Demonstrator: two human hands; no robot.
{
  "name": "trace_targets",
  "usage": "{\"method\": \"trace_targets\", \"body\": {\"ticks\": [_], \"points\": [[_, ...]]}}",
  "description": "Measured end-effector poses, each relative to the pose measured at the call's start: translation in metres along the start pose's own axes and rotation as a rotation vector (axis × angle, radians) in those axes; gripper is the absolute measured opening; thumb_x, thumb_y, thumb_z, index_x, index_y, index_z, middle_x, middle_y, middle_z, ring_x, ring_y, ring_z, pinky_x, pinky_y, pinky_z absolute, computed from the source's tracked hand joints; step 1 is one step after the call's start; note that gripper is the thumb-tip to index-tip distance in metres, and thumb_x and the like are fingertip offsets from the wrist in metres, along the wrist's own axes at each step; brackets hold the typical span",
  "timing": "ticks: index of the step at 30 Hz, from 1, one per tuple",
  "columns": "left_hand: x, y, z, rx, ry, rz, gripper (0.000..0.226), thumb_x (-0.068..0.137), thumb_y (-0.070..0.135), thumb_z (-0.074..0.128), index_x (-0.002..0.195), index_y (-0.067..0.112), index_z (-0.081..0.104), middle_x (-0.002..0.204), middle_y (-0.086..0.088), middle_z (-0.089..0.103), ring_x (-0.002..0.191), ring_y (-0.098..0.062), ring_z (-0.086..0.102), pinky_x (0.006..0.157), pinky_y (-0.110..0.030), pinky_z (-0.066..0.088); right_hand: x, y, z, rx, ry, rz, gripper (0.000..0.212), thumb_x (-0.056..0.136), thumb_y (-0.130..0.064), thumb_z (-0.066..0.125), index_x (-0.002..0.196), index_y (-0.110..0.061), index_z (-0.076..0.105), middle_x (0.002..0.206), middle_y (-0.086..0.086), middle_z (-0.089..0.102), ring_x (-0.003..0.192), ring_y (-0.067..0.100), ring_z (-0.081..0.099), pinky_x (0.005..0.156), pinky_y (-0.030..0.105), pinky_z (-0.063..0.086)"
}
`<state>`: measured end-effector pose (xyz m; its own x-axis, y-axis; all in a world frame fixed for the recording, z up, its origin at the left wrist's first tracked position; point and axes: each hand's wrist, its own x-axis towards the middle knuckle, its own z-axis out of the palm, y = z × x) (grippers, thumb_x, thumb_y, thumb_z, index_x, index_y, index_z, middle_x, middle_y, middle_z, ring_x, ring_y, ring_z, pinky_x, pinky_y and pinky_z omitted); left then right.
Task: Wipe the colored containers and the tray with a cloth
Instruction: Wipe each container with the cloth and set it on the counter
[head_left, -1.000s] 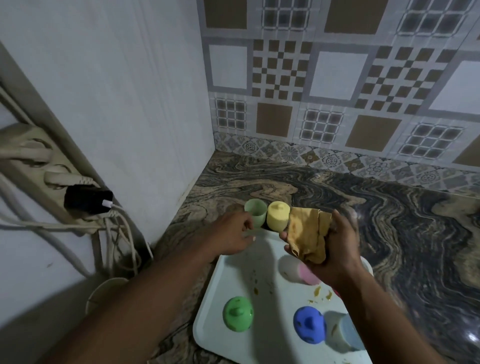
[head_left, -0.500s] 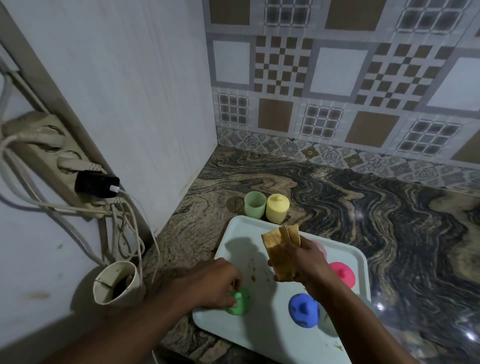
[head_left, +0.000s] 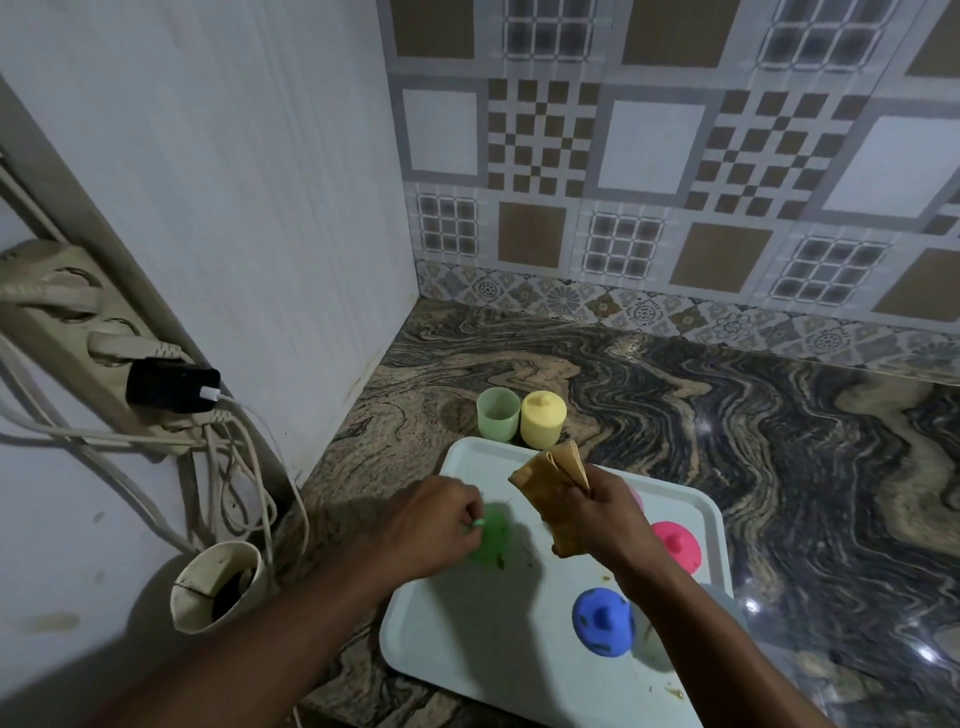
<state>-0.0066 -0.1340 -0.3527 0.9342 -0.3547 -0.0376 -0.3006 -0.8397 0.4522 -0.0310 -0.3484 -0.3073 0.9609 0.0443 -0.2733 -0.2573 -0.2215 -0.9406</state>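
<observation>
A white tray (head_left: 467, 644) lies on the marbled counter. My left hand (head_left: 434, 525) pinches the knob of a green lid (head_left: 493, 538) at the tray's left side, lifting it a little. My right hand (head_left: 605, 514) grips a folded tan cloth (head_left: 553, 480) above the tray's middle. A pink lid (head_left: 678, 545) and a blue lid (head_left: 602, 629) sit on the tray to the right. Behind the tray stand an open light-green container (head_left: 497, 414) and a yellow container with its lid on (head_left: 543, 418).
The tray carries brownish smears and crumbs (head_left: 672, 691). A power strip with plugs and cables (head_left: 104, 358) hangs on the left wall. A dirty paper cup (head_left: 215, 584) stands at the counter's left edge. The marbled counter (head_left: 753, 441) stretches right to the tiled wall.
My left hand left the light-green container, dropped to the green lid and now raises it by its knob. My right hand with the cloth moved down over the tray.
</observation>
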Motion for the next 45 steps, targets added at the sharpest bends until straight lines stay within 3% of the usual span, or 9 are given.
{"method": "trace_targets", "body": {"ticks": [4,12,18,22,26,31,36,39,45], "points": [[0.012,0.006,-0.009,-0.071,0.209,0.003,0.016,0.071,0.04,0.066,0.082,0.028,0.07,0.082,0.013,0.068,0.073,-0.009,0.062,0.066,-0.031,0.054,0.01,0.011,0.004,-0.394,0.145,-0.232,0.032,0.091,-0.006,0.051,0.091,-0.033,0.068,0.062,-0.02,0.063,0.061,0.004,0.059,0.059,0.024,0.047],[0.027,0.027,-0.021,-0.103,0.479,0.137,0.025,0.062,0.029,0.087,0.078,0.021,0.07,0.073,0.019,0.05,0.06,-0.002,0.04,0.053,-0.015,0.032,0.01,0.021,0.008,-0.647,0.34,-0.672,0.053,0.078,-0.01,0.045,0.122,-0.029,0.068,0.116,-0.002,0.063,0.099,0.023,0.062,0.074,0.034,0.052],[0.028,0.03,-0.022,-0.082,0.584,0.152,0.021,0.059,0.017,0.083,0.073,0.018,0.068,0.067,0.013,0.052,0.059,0.001,0.038,0.055,-0.014,0.034,0.007,0.04,0.004,-0.825,0.2,-0.715,0.062,0.065,0.001,0.051,0.113,-0.034,0.07,0.113,-0.009,0.06,0.102,0.021,0.058,0.065,0.035,0.054],[0.026,0.03,-0.022,-0.131,0.669,0.131,0.02,0.058,0.014,0.081,0.069,0.018,0.064,0.07,0.021,0.039,0.061,0.0,0.036,0.057,-0.01,0.028,0.013,0.044,-0.006,-0.605,0.215,-0.601,0.051,0.07,-0.001,0.051,0.099,-0.035,0.076,0.097,-0.01,0.065,0.089,0.013,0.062,0.076,0.03,0.052],[0.027,0.038,-0.024,-0.158,0.728,0.155,0.017,0.062,0.015,0.079,0.069,0.018,0.064,0.067,0.019,0.042,0.059,0.0,0.036,0.056,-0.013,0.03,0.015,0.02,-0.012,0.103,0.412,-0.182,0.027,0.091,-0.01,0.053,0.088,-0.025,0.075,0.075,0.002,0.07,0.074,0.023,0.061,0.067,0.034,0.049],[0.027,0.05,-0.022,-0.171,0.774,0.23,0.009,0.071,0.024,0.071,0.074,0.017,0.065,0.073,0.017,0.051,0.059,-0.003,0.042,0.052,-0.02,0.041,0.016,-0.01,0.002,0.654,0.161,0.108,0.044,0.103,-0.046,0.04,0.113,-0.018,0.073,0.107,0.012,0.076,0.094,0.028,0.067,0.076,0.043,0.052],[0.028,0.057,-0.018,-0.162,0.814,0.231,0.01,0.073,0.022,0.073,0.074,0.016,0.065,0.073,0.016,0.049,0.062,-0.001,0.037,0.055,-0.016,0.038,0.011,-0.011,0.023,0.5,0.21,0.062,0.028,0.096,-0.02,0.048,0.085,-0.007,0.07,0.077,0.023,0.061,0.066,0.032,0.06,0.07,0.047,0.047],[0.027,0.055,-0.014,-0.164,0.792,0.239,0.013,0.072,0.019,0.077,0.073,0.016,0.064,0.073,0.012,0.056,0.068,0.0,0.041,0.064,-0.013,0.039,0.01,-0.012,0.021,0.455,0.211,0.026,0.028,0.102,-0.021,0.05,0.087,-0.013,0.073,0.071,0.018,0.062,0.061,0.029,0.059,0.065,0.041,0.043],[0.03,0.05,-0.043,-0.298,0.637,0.239,0.009,0.079,0.032,0.069,0.081,0.024,0.069,0.086,0.014,0.06,0.086,-0.011,0.059,0.076,-0.036,0.05,0.011,-0.016,-0.002,0.315,0.045,-0.142,0.016,0.101,-0.017,0.056,0.102,-0.011,0.071,0.08,0.025,0.065,0.067,0.025,0.056,0.053,0.03,0.05]]}}
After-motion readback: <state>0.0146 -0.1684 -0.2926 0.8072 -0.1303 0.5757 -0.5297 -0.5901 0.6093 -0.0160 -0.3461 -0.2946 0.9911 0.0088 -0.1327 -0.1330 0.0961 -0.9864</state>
